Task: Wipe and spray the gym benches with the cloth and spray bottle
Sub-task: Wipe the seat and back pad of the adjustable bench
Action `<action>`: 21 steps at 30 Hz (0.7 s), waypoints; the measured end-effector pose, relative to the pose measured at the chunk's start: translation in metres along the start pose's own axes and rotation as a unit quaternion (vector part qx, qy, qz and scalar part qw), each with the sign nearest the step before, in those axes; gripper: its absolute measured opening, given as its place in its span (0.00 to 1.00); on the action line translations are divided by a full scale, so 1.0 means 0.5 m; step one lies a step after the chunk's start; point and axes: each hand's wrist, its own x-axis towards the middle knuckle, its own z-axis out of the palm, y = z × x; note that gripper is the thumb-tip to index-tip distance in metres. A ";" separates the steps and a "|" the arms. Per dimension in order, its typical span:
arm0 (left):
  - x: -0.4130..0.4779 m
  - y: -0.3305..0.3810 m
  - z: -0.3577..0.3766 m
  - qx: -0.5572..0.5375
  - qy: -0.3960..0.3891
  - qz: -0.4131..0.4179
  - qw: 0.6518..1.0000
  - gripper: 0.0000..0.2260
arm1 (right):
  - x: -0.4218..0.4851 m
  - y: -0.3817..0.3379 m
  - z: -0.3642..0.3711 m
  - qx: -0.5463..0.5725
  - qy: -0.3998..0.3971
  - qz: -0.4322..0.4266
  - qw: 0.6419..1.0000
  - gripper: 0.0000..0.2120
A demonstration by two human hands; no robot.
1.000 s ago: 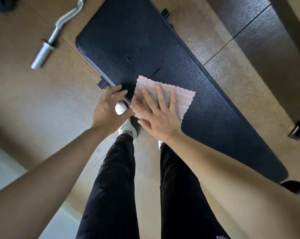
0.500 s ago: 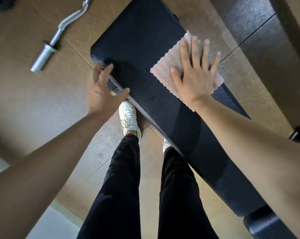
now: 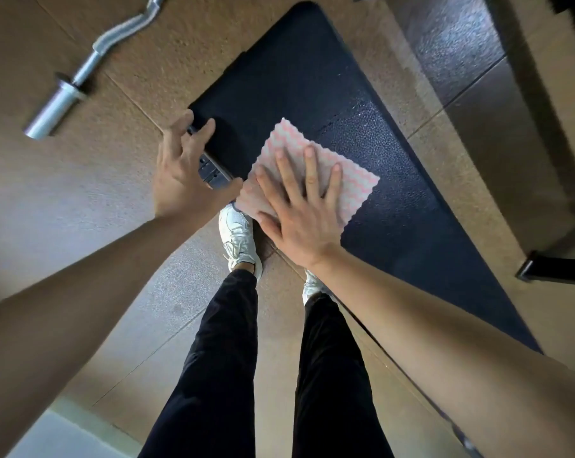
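Right hand (image 3: 306,213) lies flat, fingers straight and spread, pressing the pink-and-white cloth (image 3: 355,183) onto the black bench (image 3: 296,77). The cloth sits under the palm and fingers and reaches past the fingertips. Half a second ago hand and cloth were at the bench's far edge. Now they are back at its near edge, one corner of the cloth hanging just over it (a full stroke across, by the look of it). Wiping this stretch seems well under way.

Left hand (image 3: 183,173), just beside the cloth, now grasps the bench's near edge, fingers hooked over the pad and thumb by the metal frame (image 3: 213,173). Earlier it was open at that edge.

No spray bottle is in view. Left of the bench's rounded far end, a metal bar (image 3: 81,77) lies on the floor (image 3: 81,226).
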 end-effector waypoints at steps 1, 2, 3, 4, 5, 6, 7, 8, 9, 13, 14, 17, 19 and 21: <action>0.000 -0.004 -0.003 -0.011 -0.006 0.000 1.000 0.36 | 0.008 0.010 -0.004 -0.003 -0.001 -0.024 1.000 0.34; -0.001 -0.008 -0.006 -0.024 -0.013 -0.002 1.000 0.36 | 0.018 0.026 -0.009 -0.009 0.000 -0.053 0.999 0.33; -0.002 -0.013 -0.007 -0.043 -0.020 -0.008 0.999 0.35 | 0.031 0.046 -0.015 -0.019 -0.003 -0.085 0.996 0.33; -0.002 -0.015 -0.009 -0.071 -0.028 -0.020 0.997 0.35 | 0.050 0.070 -0.022 -0.029 -0.011 -0.113 0.993 0.32; -0.002 -0.016 -0.010 -0.101 -0.036 -0.035 0.994 0.34 | 0.070 0.093 -0.032 -0.037 -0.018 -0.129 0.991 0.32; -0.001 -0.016 -0.011 -0.119 -0.044 -0.046 0.991 0.34 | 0.092 0.113 -0.043 -0.043 -0.018 -0.125 0.991 0.33; 0.000 -0.013 -0.014 -0.118 -0.051 -0.052 0.990 0.34 | 0.115 0.129 -0.055 -0.044 -0.010 -0.104 0.994 0.33; 0.001 -0.011 -0.018 -0.103 -0.054 -0.048 0.992 0.33 | 0.137 0.141 -0.067 -0.043 0.000 -0.071 0.997 0.33; 0.002 -0.010 -0.023 -0.092 -0.050 -0.038 0.994 0.33 | 0.159 0.150 -0.078 -0.041 0.009 -0.034 0.999 0.33; 0.004 -0.014 -0.040 -0.100 -0.058 -0.031 0.993 0.32 | 0.231 0.154 -0.102 -0.014 0.037 0.102 0.994 0.31; 0.004 -0.017 -0.042 -0.098 -0.066 -0.030 0.993 0.32 | 0.245 0.144 -0.102 -0.008 0.043 0.138 0.989 0.30; 0.001 -0.029 -0.046 -0.101 -0.083 -0.022 0.991 0.33 | 0.271 0.092 -0.096 0.006 0.057 0.218 0.974 0.31; -0.002 -0.034 -0.051 -0.125 -0.089 -0.024 0.988 0.32 | 0.271 0.052 -0.095 -0.003 0.047 0.183 0.982 0.32; -0.007 -0.042 -0.058 -0.149 -0.092 -0.030 0.984 0.32 | 0.262 0.010 -0.091 -0.016 0.028 0.098 0.995 0.33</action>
